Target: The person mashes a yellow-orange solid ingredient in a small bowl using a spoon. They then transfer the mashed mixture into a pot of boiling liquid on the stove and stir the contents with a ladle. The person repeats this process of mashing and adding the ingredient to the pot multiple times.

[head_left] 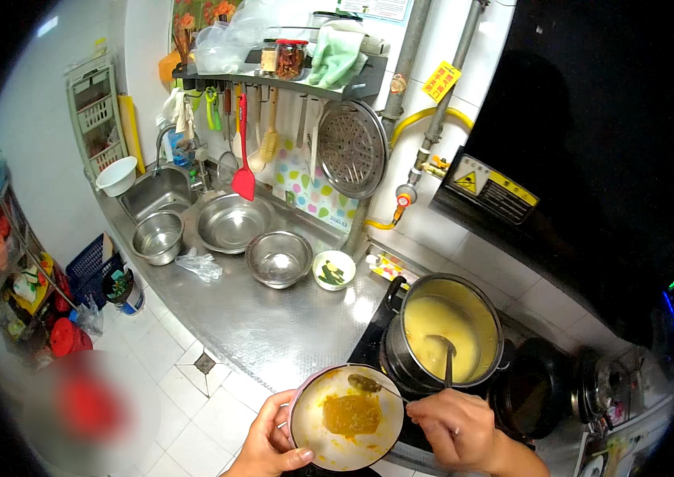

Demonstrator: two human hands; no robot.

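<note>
With fingers beneath and thumb on the rim, my left hand (pixel 274 438) holds a white bowl (pixel 319 390) by its left side. A yellow-orange paste (pixel 352 415) lies in the bowl and smears its wall. My right hand (pixel 453 426) grips the thin handle of a metal spoon (pixel 365 383), whose bowl, coated in paste, is near the far rim. Just beyond my hands, a tall metal pot (pixel 411 364) holds pale yellow liquid (pixel 432 319). A ladle (pixel 449 361) stands in that liquid, its handle leaning on the near rim.
On the steel counter (pixel 289 334) are metal basins (pixel 232 223), a plastic bag (pixel 200 264) and a small bowl of green pieces (pixel 334 271). A sink (pixel 161 194) lies far left. A black wok (pixel 531 387) sits right of the pot. The dark range hood (pixel 551 149) overhangs the right side.
</note>
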